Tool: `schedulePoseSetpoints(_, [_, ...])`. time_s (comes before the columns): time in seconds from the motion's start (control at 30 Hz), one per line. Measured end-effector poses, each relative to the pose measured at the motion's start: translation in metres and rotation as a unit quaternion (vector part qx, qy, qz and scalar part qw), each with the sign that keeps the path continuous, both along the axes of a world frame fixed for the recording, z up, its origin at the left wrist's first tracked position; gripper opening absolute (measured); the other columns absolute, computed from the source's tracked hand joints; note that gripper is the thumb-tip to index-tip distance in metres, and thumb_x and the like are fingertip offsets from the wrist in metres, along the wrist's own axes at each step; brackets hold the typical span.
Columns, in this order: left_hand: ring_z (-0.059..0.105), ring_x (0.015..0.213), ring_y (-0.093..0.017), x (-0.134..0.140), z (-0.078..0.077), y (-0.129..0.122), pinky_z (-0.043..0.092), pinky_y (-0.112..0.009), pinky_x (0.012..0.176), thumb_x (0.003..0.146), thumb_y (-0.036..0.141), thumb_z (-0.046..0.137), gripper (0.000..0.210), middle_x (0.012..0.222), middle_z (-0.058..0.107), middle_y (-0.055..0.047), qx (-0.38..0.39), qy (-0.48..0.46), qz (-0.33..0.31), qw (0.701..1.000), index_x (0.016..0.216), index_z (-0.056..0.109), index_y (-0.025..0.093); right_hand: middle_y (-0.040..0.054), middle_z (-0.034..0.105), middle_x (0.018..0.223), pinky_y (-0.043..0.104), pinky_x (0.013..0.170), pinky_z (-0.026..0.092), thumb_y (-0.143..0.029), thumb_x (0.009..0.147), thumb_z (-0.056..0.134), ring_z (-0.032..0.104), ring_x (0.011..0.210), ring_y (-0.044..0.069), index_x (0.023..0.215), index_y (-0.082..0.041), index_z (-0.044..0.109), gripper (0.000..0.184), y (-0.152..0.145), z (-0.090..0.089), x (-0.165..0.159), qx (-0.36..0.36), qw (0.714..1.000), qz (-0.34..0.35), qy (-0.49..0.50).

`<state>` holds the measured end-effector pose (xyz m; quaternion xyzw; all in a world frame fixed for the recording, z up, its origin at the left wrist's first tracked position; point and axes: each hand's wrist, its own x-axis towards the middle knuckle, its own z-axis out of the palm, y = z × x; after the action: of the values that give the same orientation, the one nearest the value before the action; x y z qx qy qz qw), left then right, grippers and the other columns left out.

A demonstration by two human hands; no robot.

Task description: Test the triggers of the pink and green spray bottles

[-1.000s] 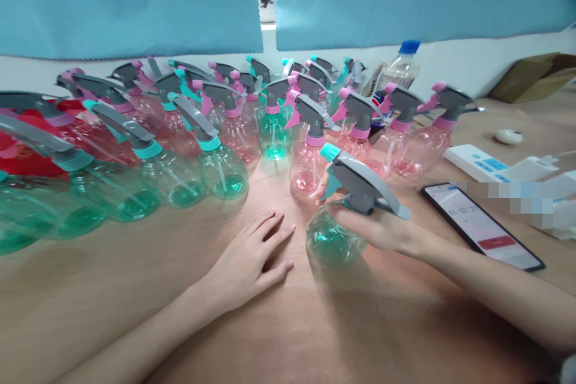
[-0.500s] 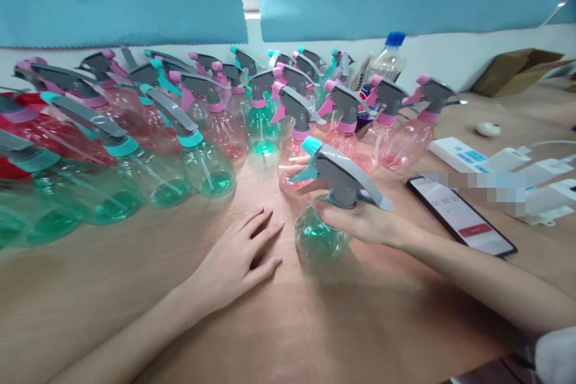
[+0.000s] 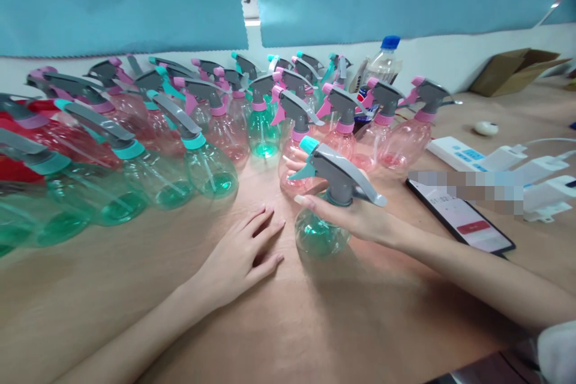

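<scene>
A clear green spray bottle (image 3: 321,234) with a grey-and-turquoise trigger head (image 3: 337,171) stands upright on the table in front of me. My right hand (image 3: 355,213) is around its neck, thumb stretched out in front and fingers straight behind the head, loosely spread rather than wrapped. Whether the palm touches the neck is hidden. To the left of this bottle, my left hand (image 3: 238,252) lies flat on the tabletop with fingers apart, holding nothing. Just behind my right fingers stands a pink spray bottle (image 3: 294,159).
Rows of green spray bottles (image 3: 211,171) and pink ones (image 3: 227,132) fill the left and back of the table. On the right lie a phone (image 3: 468,216), a white power strip (image 3: 459,156) with chargers and a white mouse (image 3: 486,128). A cardboard box (image 3: 513,72) sits farther back.
My right thumb has lifted from the bottle's neck and stretched out to the left, loosening the hold. The bottle has stayed in place, and so has my left hand.
</scene>
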<state>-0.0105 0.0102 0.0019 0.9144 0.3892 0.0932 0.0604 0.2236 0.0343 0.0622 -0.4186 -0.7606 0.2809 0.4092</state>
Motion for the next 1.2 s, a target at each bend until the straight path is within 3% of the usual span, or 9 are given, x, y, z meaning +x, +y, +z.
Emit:
schedulePoseSetpoints(0.27, [0.031, 0.139, -0.031, 0.0, -0.001, -0.002, 0.031, -0.051, 0.11, 0.096, 0.042, 0.047, 0.049, 0.149, 0.038, -0.012, 0.001, -0.007, 0.005, 1.0, 0.14, 0.043, 0.022, -0.0008, 0.063, 0.066, 0.031, 0.062, 0.052, -0.051, 0.084, 0.059, 0.06, 0.065, 0.016, 0.085, -0.023, 0.066, 0.028, -0.004, 0.0, -0.001, 0.013, 1.0, -0.024, 0.003])
schedulePoseSetpoints(0.43, [0.033, 0.138, -0.03, 0.001, -0.001, -0.002, 0.033, -0.05, 0.109, 0.096, 0.042, 0.046, 0.048, 0.146, 0.042, -0.013, 0.013, -0.008, 0.0, 1.0, 0.139, 0.045, 0.021, -0.0052, 0.042, 0.052, 0.026, 0.049, 0.042, -0.047, 0.081, 0.064, 0.043, 0.049, 0.011, 0.063, -0.023, 0.057, 0.031, -0.007, 0.0, 0.002, 0.032, 0.998, -0.044, -0.012])
schedulePoseSetpoints(0.5, [0.034, 0.137, -0.031, 0.001, -0.001, -0.002, 0.034, -0.049, 0.108, 0.096, 0.042, 0.047, 0.048, 0.143, 0.044, -0.014, 0.016, -0.011, -0.002, 1.0, 0.138, 0.047, 0.019, -0.0048, 0.043, 0.053, 0.026, 0.05, 0.042, -0.047, 0.077, 0.068, 0.043, 0.051, 0.011, 0.058, -0.023, 0.053, 0.034, -0.007, -0.001, 0.006, 0.052, 0.997, -0.043, -0.022])
schedulePoseSetpoints(0.63, [0.035, 0.136, -0.032, 0.002, -0.002, -0.002, 0.034, -0.049, 0.108, 0.095, 0.041, 0.048, 0.048, 0.142, 0.045, -0.016, 0.016, -0.017, -0.003, 1.0, 0.136, 0.049, 0.016, 0.0001, 0.064, 0.081, 0.036, 0.075, 0.052, -0.047, 0.076, 0.07, 0.06, 0.08, 0.02, 0.081, -0.025, 0.063, 0.024, -0.011, -0.007, 0.019, 0.073, 0.994, -0.034, -0.072])
schedulePoseSetpoints(0.73, [0.034, 0.136, -0.031, 0.001, -0.003, -0.002, 0.034, -0.049, 0.108, 0.095, 0.041, 0.047, 0.047, 0.143, 0.044, -0.015, 0.018, -0.014, -0.001, 1.0, 0.136, 0.048, 0.017, 0.0048, 0.063, 0.108, 0.042, 0.081, 0.052, -0.05, 0.07, 0.075, 0.062, 0.093, 0.025, 0.105, -0.024, 0.059, 0.046, -0.02, -0.011, 0.03, 0.048, 0.994, -0.054, -0.082])
schedulePoseSetpoints(0.83, [0.035, 0.136, -0.031, 0.001, -0.003, -0.002, 0.034, -0.049, 0.108, 0.096, 0.042, 0.047, 0.048, 0.143, 0.044, -0.016, 0.022, -0.011, -0.005, 1.0, 0.136, 0.048, 0.016, 0.0072, 0.06, 0.115, 0.043, 0.082, 0.051, -0.055, 0.064, 0.078, 0.061, 0.095, 0.025, 0.12, -0.023, 0.049, 0.071, -0.032, -0.014, 0.039, 0.011, 0.994, -0.071, -0.079])
schedulePoseSetpoints(1.03, [0.037, 0.134, -0.03, 0.0, -0.004, -0.005, 0.034, -0.047, 0.108, 0.095, 0.041, 0.048, 0.046, 0.141, 0.046, -0.015, 0.028, -0.02, -0.002, 0.999, 0.134, 0.05, 0.016, 0.0101, 0.06, 0.102, 0.041, 0.073, 0.049, -0.066, 0.067, 0.069, 0.058, 0.091, 0.027, 0.105, -0.018, 0.054, 0.062, -0.046, -0.021, 0.041, 0.028, 0.978, -0.131, -0.159])
schedulePoseSetpoints(1.2, [0.039, 0.134, -0.03, -0.007, -0.003, -0.013, 0.036, -0.046, 0.107, 0.095, 0.039, 0.048, 0.045, 0.141, 0.046, -0.016, 0.016, -0.025, 0.001, 1.0, 0.134, 0.05, 0.016, 0.0099, 0.06, 0.1, 0.041, 0.072, 0.049, -0.072, 0.067, 0.063, 0.06, 0.087, 0.027, 0.103, -0.018, 0.055, 0.065, -0.045, -0.026, 0.031, 0.035, 0.968, -0.158, -0.192])
